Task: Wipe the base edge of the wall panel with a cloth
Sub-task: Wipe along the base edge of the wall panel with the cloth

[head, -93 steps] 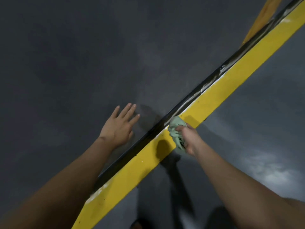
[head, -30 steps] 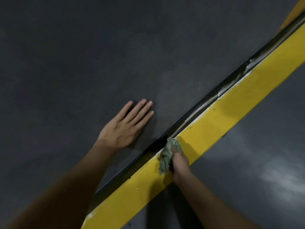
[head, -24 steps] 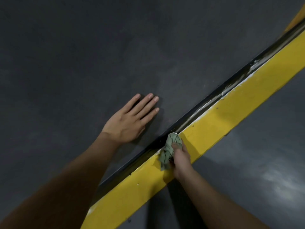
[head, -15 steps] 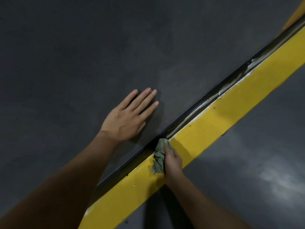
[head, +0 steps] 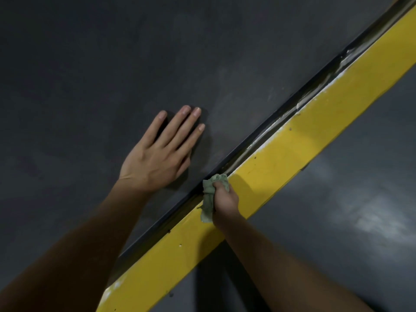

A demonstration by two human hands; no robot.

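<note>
A dark grey wall panel (head: pixel 112 64) fills the upper left. Its black base edge (head: pixel 258 136) runs diagonally from lower left to upper right, with pale smears in the groove further up. My right hand (head: pixel 225 199) grips a bunched green cloth (head: pixel 210 194) and holds it against that edge, where it meets the yellow strip (head: pixel 315 122). My left hand (head: pixel 161 154) lies flat on the panel with straight fingers, just left of the cloth.
The yellow painted strip borders the edge along its whole length. Beyond it to the lower right lies a glossy grey floor (head: pixel 349 210) with a light reflection. A shadow falls on the floor near the bottom centre.
My right hand and the cloth slid down-left along the base edge over the last second. My left hand stayed flat on the panel, shifting only slightly.
</note>
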